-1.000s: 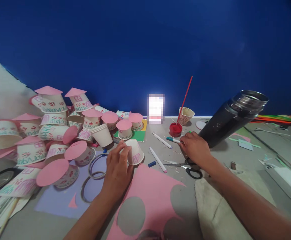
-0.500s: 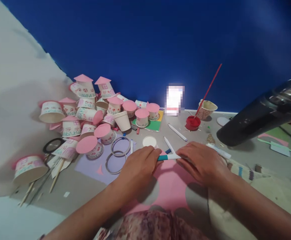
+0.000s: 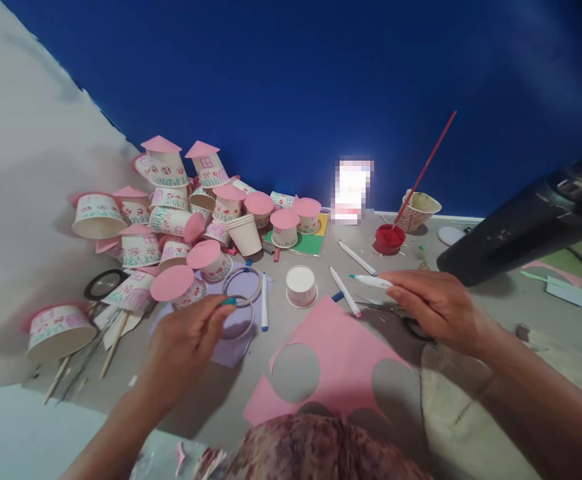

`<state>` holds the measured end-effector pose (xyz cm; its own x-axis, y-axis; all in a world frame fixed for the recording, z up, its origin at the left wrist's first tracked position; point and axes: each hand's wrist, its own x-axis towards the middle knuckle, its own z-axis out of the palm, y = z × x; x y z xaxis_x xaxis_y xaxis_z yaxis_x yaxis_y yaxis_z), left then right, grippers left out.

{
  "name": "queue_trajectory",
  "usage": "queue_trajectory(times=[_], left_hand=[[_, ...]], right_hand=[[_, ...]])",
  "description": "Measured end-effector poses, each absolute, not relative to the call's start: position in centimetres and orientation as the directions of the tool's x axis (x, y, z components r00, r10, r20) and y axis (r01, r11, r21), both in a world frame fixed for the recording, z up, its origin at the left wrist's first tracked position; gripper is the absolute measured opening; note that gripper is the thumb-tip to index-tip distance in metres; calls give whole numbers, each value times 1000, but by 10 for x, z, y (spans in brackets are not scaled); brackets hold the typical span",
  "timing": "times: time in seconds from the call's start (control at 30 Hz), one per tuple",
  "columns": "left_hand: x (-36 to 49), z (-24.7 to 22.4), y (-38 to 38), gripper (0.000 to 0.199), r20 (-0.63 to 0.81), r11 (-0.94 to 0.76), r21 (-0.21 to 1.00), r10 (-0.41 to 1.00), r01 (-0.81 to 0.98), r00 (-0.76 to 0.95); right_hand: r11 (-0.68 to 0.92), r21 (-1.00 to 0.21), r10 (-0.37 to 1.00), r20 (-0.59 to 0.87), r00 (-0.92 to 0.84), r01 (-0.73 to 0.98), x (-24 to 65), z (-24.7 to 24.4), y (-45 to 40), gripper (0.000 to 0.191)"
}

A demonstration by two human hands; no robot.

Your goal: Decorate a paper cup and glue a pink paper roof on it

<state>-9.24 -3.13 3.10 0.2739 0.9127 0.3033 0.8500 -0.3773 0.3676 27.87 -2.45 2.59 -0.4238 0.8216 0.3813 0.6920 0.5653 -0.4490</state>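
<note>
My left hand (image 3: pixel 185 340) pinches a small teal marker cap (image 3: pixel 229 301) above the purple paper (image 3: pixel 231 350) and grey rings. In my right hand (image 3: pixel 433 307) is a white marker (image 3: pixel 371 281), its bare teal tip pointing left. Between the hands stands an upside-down paper cup (image 3: pixel 301 287) with a white base. Below it lies pink paper (image 3: pixel 343 353) with round holes cut out. Two more white markers, one with a pink end (image 3: pixel 345 291) and one with a blue end (image 3: pixel 265 301), rest near the cup.
Many decorated cups with pink paper roofs (image 3: pixel 168 223) are heaped at the left. A lit phone (image 3: pixel 353 190) leans on the blue wall. Right of it are a red paint pot (image 3: pixel 389 239) with a stick, a textured cup (image 3: pixel 418 211) and a large dark bottle (image 3: pixel 515 223).
My hands have moved apart, and the teal cap has come off the marker. My left hand moved left with the cap. The upside-down cup and more of the pink paper now show.
</note>
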Motion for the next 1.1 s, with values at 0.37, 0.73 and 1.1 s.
queue_trajectory(times=[0.37,0.73,1.1], left_hand=[[-34,2,-21,50,401,-610,287,776,738,486],[-23,6,42,79,254,-506,499,861,703,440],[-9,5,13,75,369,-595,593,800,543,473]], right_hand=[[124,-906,992,102,-77,405,269,-5,-18,34],[-45,-997,995,-39,-95,-69,277,-13,-15,50],[193,-951,979,201,10,243,256,15,-38,26]])
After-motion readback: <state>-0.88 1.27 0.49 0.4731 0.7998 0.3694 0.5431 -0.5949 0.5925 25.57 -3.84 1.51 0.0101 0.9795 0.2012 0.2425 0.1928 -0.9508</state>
